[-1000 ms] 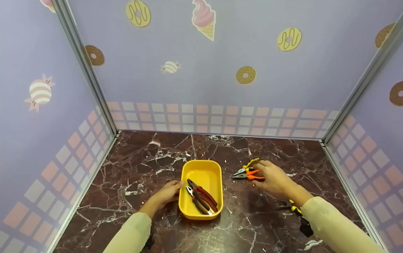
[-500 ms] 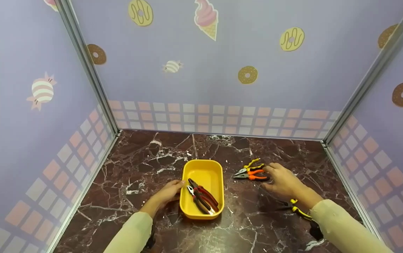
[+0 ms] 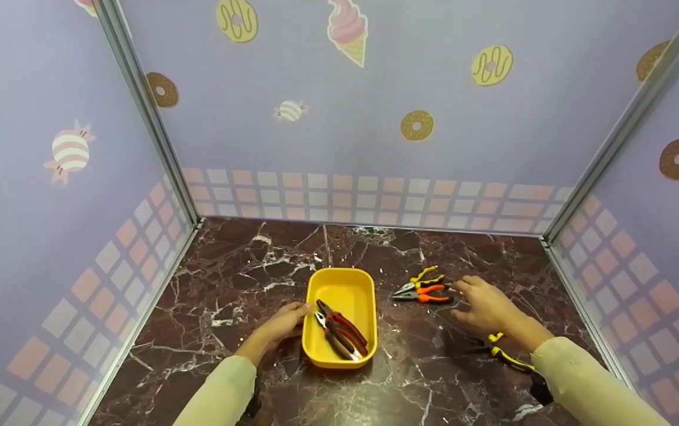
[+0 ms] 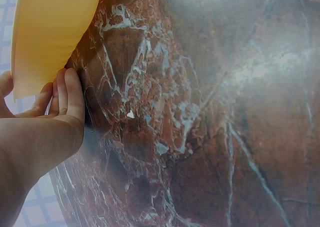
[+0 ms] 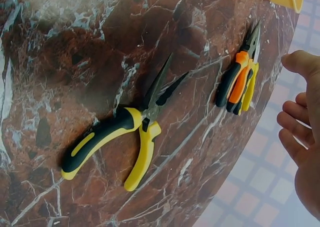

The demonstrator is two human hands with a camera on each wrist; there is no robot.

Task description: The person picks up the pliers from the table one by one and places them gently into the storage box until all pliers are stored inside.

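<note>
My left hand (image 3: 285,322) holds the left wall of a yellow plastic box (image 3: 339,283). In the left wrist view the thumb lies at the rim and the fingers (image 4: 74,94) lie against the outside. Two pairs of pliers with dark red and black handles (image 3: 348,334) lie in the box. My right hand (image 3: 484,305) hovers with nothing in it, just right of orange-and-black long-nose pliers (image 3: 432,295). Yellow-handled pliers (image 3: 424,274) lie right beside those. Below my right wrist rest black-and-yellow long-nose pliers (image 5: 102,137), their jaws spread.
Everything stands on a dark red marbled tabletop (image 3: 256,248). Patterned lilac panels (image 3: 315,148) wall it in at the back and both sides, joined by grey metal posts (image 3: 155,136).
My right hand has drawn back to the right, away from the orange-handled and yellow-handled pliers, which stay on the table. My left hand keeps its place at the box.
</note>
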